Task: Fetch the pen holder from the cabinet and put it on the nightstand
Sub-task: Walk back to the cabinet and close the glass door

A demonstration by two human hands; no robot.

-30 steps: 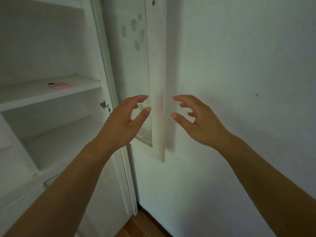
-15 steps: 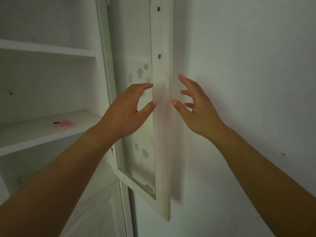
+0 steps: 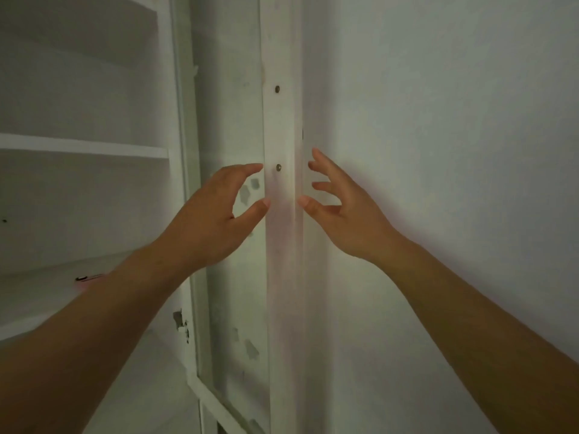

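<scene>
A white cabinet (image 3: 84,145) stands open on the left, its shelves in view. No pen holder shows on them. The cabinet's glass-panelled door (image 3: 282,120) is swung wide, its edge frame facing me at centre. My left hand (image 3: 213,214) is raised just left of that door edge, fingers curled apart, holding nothing. My right hand (image 3: 341,211) is raised just right of the edge, fingers spread, empty too. Both thumbs sit close to the frame; I cannot tell whether they touch it.
A plain white wall (image 3: 438,151) fills the right half, close behind the open door. A small pink flat item (image 3: 89,278) lies on the middle shelf, mostly hidden by my left forearm. A hinge (image 3: 181,324) shows on the cabinet side lower down.
The view has tilted upward, so shelves and door slid down in frame. Both hands rose along the door edge, still empty and either side of it.
</scene>
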